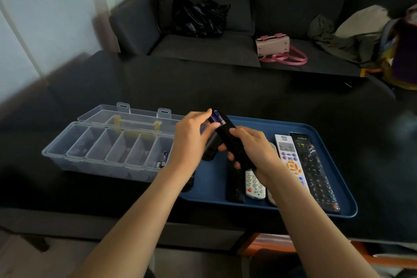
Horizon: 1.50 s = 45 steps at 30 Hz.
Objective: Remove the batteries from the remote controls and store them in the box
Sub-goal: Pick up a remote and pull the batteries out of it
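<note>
My right hand (pixel 250 150) grips a black remote (pixel 228 135) held above the blue tray (pixel 316 210), its back turned up and the battery bay open. Two purple batteries (pixel 216 117) show in the bay at the remote's far end. My left hand (pixel 191 135) pinches at those batteries with thumb and fingertips. The clear plastic box (pixel 108 153) stands open to the left, with several compartments; two batteries (pixel 163 159) lie in its rightmost compartment.
On the tray lie a white remote (pixel 290 158), a long black remote (pixel 313 169), a small white remote (pixel 253 185) and another black one (pixel 234 187). A black cover piece (pixel 209 149) lies under my left hand. A sofa with a pink bag (pixel 273 45) is behind the dark table.
</note>
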Each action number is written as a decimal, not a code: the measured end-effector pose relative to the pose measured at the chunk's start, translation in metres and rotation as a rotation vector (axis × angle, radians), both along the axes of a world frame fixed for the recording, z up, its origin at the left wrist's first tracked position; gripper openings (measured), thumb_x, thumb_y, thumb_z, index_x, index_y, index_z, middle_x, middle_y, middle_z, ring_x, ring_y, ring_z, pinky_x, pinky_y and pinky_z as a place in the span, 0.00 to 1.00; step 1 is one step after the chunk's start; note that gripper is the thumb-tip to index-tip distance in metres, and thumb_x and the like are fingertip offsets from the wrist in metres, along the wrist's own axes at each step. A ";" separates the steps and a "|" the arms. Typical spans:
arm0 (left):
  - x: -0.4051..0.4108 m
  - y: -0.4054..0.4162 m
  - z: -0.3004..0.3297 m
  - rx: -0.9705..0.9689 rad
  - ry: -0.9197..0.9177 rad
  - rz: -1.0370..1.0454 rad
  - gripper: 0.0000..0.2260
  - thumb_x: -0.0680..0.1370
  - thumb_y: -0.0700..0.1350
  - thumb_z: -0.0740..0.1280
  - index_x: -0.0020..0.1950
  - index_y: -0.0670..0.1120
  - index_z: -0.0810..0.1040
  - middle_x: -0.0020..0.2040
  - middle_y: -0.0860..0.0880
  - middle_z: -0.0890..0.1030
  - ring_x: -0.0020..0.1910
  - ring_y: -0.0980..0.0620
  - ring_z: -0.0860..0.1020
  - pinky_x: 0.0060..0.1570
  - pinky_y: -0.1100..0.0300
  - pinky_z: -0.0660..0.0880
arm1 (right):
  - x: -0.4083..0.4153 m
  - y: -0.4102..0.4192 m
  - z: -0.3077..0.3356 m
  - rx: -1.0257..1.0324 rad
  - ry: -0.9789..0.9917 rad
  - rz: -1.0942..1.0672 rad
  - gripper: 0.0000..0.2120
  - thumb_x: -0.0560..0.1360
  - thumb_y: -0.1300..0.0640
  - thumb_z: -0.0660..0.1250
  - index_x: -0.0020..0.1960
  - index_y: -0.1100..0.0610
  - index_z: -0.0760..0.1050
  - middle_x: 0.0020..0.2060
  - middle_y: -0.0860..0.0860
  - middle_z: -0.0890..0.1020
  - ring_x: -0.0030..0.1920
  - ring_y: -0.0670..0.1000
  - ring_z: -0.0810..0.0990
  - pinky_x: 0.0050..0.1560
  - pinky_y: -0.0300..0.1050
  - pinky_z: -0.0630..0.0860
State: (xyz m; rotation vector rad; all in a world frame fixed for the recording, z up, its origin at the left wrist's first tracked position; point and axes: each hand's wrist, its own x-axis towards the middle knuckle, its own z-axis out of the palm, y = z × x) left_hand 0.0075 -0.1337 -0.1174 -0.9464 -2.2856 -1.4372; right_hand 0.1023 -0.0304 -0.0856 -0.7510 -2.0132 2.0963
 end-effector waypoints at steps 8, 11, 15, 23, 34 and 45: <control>0.000 -0.004 -0.001 -0.153 0.183 0.011 0.13 0.75 0.38 0.67 0.58 0.34 0.78 0.55 0.37 0.80 0.53 0.42 0.79 0.55 0.72 0.62 | -0.001 -0.009 0.000 0.097 0.042 -0.015 0.09 0.80 0.59 0.58 0.46 0.61 0.74 0.33 0.58 0.79 0.26 0.50 0.71 0.24 0.41 0.65; 0.000 -0.006 0.000 -0.164 0.179 -0.013 0.12 0.76 0.38 0.65 0.58 0.34 0.77 0.55 0.37 0.79 0.52 0.42 0.79 0.54 0.73 0.62 | -0.001 -0.013 0.001 0.128 0.040 -0.022 0.09 0.79 0.60 0.57 0.46 0.62 0.74 0.33 0.58 0.79 0.26 0.50 0.71 0.24 0.42 0.65; -0.002 -0.009 0.007 -0.055 0.131 0.009 0.10 0.74 0.38 0.68 0.54 0.37 0.80 0.49 0.40 0.82 0.46 0.47 0.80 0.47 0.72 0.66 | 0.000 -0.015 0.003 0.122 0.038 -0.020 0.09 0.80 0.60 0.57 0.48 0.63 0.74 0.33 0.57 0.79 0.26 0.50 0.71 0.24 0.43 0.65; -0.005 -0.014 0.008 0.055 -0.026 0.124 0.04 0.76 0.38 0.67 0.46 0.41 0.81 0.39 0.48 0.83 0.39 0.53 0.80 0.42 0.63 0.75 | -0.001 -0.022 0.000 0.245 0.022 0.000 0.08 0.79 0.60 0.58 0.48 0.61 0.75 0.32 0.57 0.80 0.25 0.49 0.72 0.22 0.41 0.66; 0.001 -0.010 0.006 -0.010 0.077 0.205 0.05 0.77 0.38 0.65 0.46 0.39 0.80 0.40 0.44 0.81 0.39 0.49 0.78 0.38 0.63 0.70 | -0.002 -0.023 -0.001 0.260 0.037 0.003 0.08 0.79 0.59 0.59 0.47 0.58 0.76 0.31 0.55 0.81 0.25 0.48 0.73 0.22 0.40 0.67; 0.005 -0.011 0.007 0.049 0.070 0.125 0.07 0.73 0.39 0.69 0.49 0.38 0.82 0.41 0.43 0.84 0.40 0.51 0.81 0.40 0.64 0.71 | -0.003 -0.019 0.000 0.248 0.028 -0.027 0.09 0.79 0.60 0.58 0.47 0.62 0.75 0.32 0.58 0.79 0.25 0.51 0.71 0.22 0.42 0.65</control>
